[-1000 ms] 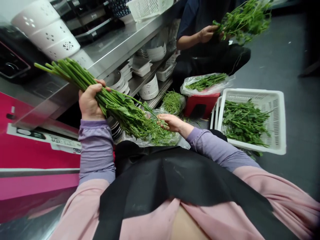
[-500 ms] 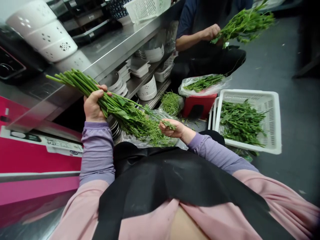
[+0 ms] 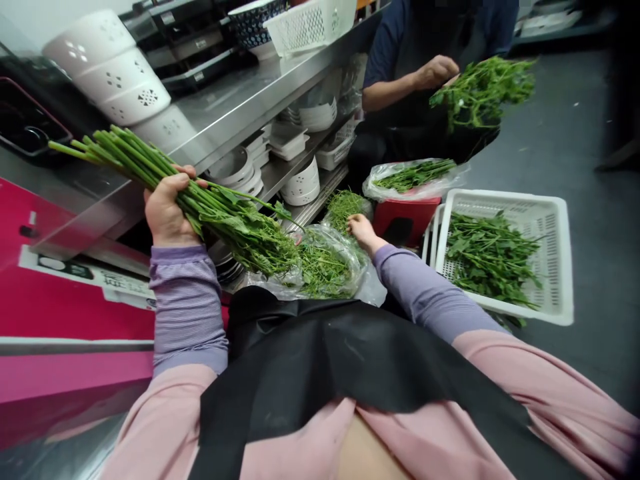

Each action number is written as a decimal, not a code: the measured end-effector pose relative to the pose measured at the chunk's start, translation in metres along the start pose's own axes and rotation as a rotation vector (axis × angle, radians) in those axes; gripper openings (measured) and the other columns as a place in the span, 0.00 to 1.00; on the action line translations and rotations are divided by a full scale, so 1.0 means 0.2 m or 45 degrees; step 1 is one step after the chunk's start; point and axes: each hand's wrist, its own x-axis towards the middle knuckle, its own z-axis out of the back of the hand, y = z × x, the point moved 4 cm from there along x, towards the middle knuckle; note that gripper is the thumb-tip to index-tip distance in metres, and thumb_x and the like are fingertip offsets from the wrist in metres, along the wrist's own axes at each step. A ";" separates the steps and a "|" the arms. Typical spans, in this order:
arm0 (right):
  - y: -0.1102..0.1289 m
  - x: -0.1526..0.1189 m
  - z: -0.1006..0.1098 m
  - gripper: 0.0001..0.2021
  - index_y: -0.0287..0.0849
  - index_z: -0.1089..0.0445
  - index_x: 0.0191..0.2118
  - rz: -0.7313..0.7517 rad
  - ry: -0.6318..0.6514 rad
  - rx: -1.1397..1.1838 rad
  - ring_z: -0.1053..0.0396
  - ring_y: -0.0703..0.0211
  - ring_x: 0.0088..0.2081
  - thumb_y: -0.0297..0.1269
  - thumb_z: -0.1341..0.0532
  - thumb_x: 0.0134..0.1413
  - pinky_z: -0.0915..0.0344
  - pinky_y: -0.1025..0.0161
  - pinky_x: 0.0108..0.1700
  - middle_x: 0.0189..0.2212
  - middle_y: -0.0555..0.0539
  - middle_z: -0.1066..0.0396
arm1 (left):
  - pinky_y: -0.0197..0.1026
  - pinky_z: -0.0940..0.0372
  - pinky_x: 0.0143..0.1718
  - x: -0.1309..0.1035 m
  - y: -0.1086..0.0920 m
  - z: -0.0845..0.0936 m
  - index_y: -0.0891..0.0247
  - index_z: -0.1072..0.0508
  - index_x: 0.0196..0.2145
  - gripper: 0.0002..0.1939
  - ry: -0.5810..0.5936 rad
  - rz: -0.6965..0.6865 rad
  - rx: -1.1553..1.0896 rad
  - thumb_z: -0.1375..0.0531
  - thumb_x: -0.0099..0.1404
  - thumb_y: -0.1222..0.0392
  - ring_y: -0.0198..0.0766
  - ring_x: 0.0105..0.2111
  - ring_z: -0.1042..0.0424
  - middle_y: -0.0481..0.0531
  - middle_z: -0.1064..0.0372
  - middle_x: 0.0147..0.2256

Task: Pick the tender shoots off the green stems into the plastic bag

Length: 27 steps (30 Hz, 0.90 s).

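Observation:
My left hand (image 3: 170, 208) is wrapped round a thick bunch of long-stemmed leafy greens (image 3: 215, 217). Its cut stem ends point up and left, and the leafy ends hang down to the right over an open clear plastic bag (image 3: 363, 263) with loose green sprigs (image 3: 323, 270) inside. My right hand (image 3: 363, 232) is stretched forward beyond that bag, beside a heap of thin green trimmings (image 3: 345, 207). Its fingers are curled together, and what they hold, if anything, is too small to make out.
To the right stands a white plastic basket (image 3: 563, 260) of cut greens. A red container (image 3: 417, 208) has a plastic bag of stems on top. Opposite, a co-worker's hand (image 3: 437, 71) holds another bunch. Left is a steel shelf (image 3: 240, 110) with white dishes.
My right hand has moved forward from the leafy tips to beside the trimmings heap. My left hand with the bunch has shifted slightly left. The co-worker's bunch has dropped lower.

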 end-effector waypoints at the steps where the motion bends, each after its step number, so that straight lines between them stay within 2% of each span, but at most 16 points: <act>1: 0.02 0.01 -0.04 0.18 0.35 0.32 0.44 -0.011 0.068 -0.067 0.31 0.59 0.34 0.34 0.39 0.45 0.35 0.61 0.39 0.35 0.40 0.28 | 0.37 0.33 0.23 -0.01 0.00 0.00 0.65 0.33 0.23 0.07 -0.009 0.017 0.003 0.46 0.45 0.73 0.34 0.19 0.30 0.46 0.31 0.22; 3: 0.09 0.00 -0.14 0.21 0.34 0.30 0.45 -0.015 0.213 -0.234 0.31 0.53 0.45 0.30 0.35 0.40 0.38 0.58 0.50 0.43 0.36 0.28 | 0.37 0.33 0.23 -0.03 0.02 -0.01 0.66 0.33 0.24 0.07 -0.020 0.062 0.009 0.46 0.45 0.73 0.33 0.19 0.30 0.46 0.31 0.22; 5: 0.19 -0.06 -0.22 0.16 0.34 0.28 0.43 0.111 0.325 -0.331 0.33 0.52 0.50 0.31 0.37 0.45 0.42 0.59 0.55 0.47 0.36 0.29 | 0.37 0.33 0.23 -0.05 0.04 -0.02 0.66 0.33 0.24 0.07 -0.006 0.114 0.013 0.46 0.45 0.73 0.33 0.19 0.30 0.46 0.31 0.22; 7: 0.33 -0.16 -0.28 0.12 0.36 0.26 0.40 0.339 0.463 -0.234 0.31 0.56 0.47 0.35 0.44 0.54 0.40 0.61 0.54 0.44 0.40 0.27 | 0.37 0.33 0.23 -0.07 0.07 -0.03 0.67 0.33 0.25 0.08 0.028 0.151 0.014 0.45 0.45 0.73 0.34 0.20 0.30 0.47 0.30 0.23; 9: 0.44 -0.29 -0.32 0.15 0.37 0.26 0.37 0.528 0.694 -0.088 0.30 0.59 0.41 0.38 0.48 0.58 0.37 0.63 0.48 0.37 0.44 0.25 | 0.37 0.33 0.23 -0.08 0.10 -0.04 0.67 0.33 0.26 0.08 0.063 0.175 0.015 0.44 0.45 0.73 0.34 0.20 0.29 0.48 0.30 0.24; 11: 0.51 -0.40 -0.34 0.15 0.37 0.27 0.34 0.554 0.853 -0.017 0.31 0.63 0.33 0.38 0.48 0.57 0.36 0.65 0.41 0.28 0.47 0.27 | 0.37 0.32 0.24 -0.08 0.13 -0.05 0.67 0.33 0.26 0.08 0.078 0.188 0.014 0.43 0.45 0.73 0.34 0.21 0.29 0.47 0.30 0.25; 12: 0.52 -0.44 -0.33 0.14 0.37 0.27 0.32 0.535 0.856 -0.022 0.33 0.64 0.29 0.38 0.48 0.56 0.37 0.66 0.37 0.24 0.49 0.30 | 0.37 0.31 0.24 -0.08 0.15 -0.05 0.66 0.33 0.26 0.08 0.082 0.196 0.021 0.43 0.45 0.73 0.34 0.21 0.29 0.47 0.30 0.25; 14: 0.53 -0.49 -0.31 0.13 0.38 0.30 0.28 0.520 0.730 -0.050 0.39 0.66 0.24 0.35 0.50 0.55 0.41 0.67 0.32 0.19 0.52 0.36 | 0.37 0.31 0.26 -0.08 0.18 -0.06 0.65 0.32 0.26 0.07 0.099 0.210 0.047 0.42 0.46 0.71 0.33 0.22 0.29 0.47 0.31 0.25; 18: 0.51 -0.49 -0.25 0.10 0.41 0.40 0.20 0.553 0.384 -0.022 0.46 0.66 0.23 0.32 0.49 0.50 0.48 0.66 0.28 0.18 0.53 0.44 | 0.37 0.30 0.26 -0.12 0.21 -0.08 0.64 0.32 0.25 0.07 0.189 0.218 0.083 0.39 0.45 0.69 0.33 0.22 0.29 0.47 0.31 0.27; 19: 0.48 -0.48 -0.24 0.10 0.41 0.43 0.19 0.455 0.328 0.068 0.49 0.66 0.22 0.32 0.49 0.49 0.50 0.66 0.26 0.17 0.53 0.46 | 0.37 0.30 0.27 -0.13 0.21 -0.09 0.64 0.32 0.26 0.07 0.212 0.218 0.091 0.39 0.45 0.68 0.34 0.23 0.29 0.47 0.31 0.27; 23: 0.33 -0.37 -0.16 0.12 0.46 0.54 0.19 -0.155 0.175 0.556 0.63 0.68 0.16 0.34 0.53 0.51 0.59 0.67 0.19 0.13 0.58 0.62 | 0.37 0.30 0.28 -0.20 0.19 -0.12 0.63 0.30 0.26 0.08 0.267 0.216 0.110 0.38 0.44 0.67 0.34 0.24 0.29 0.47 0.31 0.28; 24: 0.30 -0.34 -0.14 0.12 0.46 0.55 0.20 -0.243 0.126 0.634 0.65 0.68 0.16 0.34 0.53 0.52 0.61 0.67 0.18 0.13 0.59 0.64 | 0.37 0.30 0.28 -0.21 0.17 -0.12 0.62 0.30 0.26 0.08 0.275 0.215 0.102 0.38 0.44 0.66 0.33 0.24 0.29 0.47 0.31 0.28; 25: 0.29 -0.32 -0.11 0.12 0.46 0.54 0.21 -0.268 0.087 0.684 0.66 0.68 0.15 0.35 0.53 0.53 0.62 0.68 0.17 0.13 0.59 0.64 | 0.37 0.30 0.27 -0.22 0.17 -0.12 0.62 0.30 0.26 0.08 0.289 0.220 0.092 0.38 0.44 0.66 0.33 0.24 0.29 0.47 0.31 0.28; 27: 0.32 -0.29 -0.08 0.11 0.43 0.47 0.23 -0.170 0.112 0.740 0.59 0.70 0.15 0.36 0.49 0.54 0.59 0.70 0.17 0.13 0.58 0.54 | 0.36 0.30 0.27 -0.23 0.16 -0.14 0.62 0.30 0.26 0.08 0.346 0.254 0.078 0.38 0.44 0.66 0.33 0.24 0.29 0.47 0.31 0.29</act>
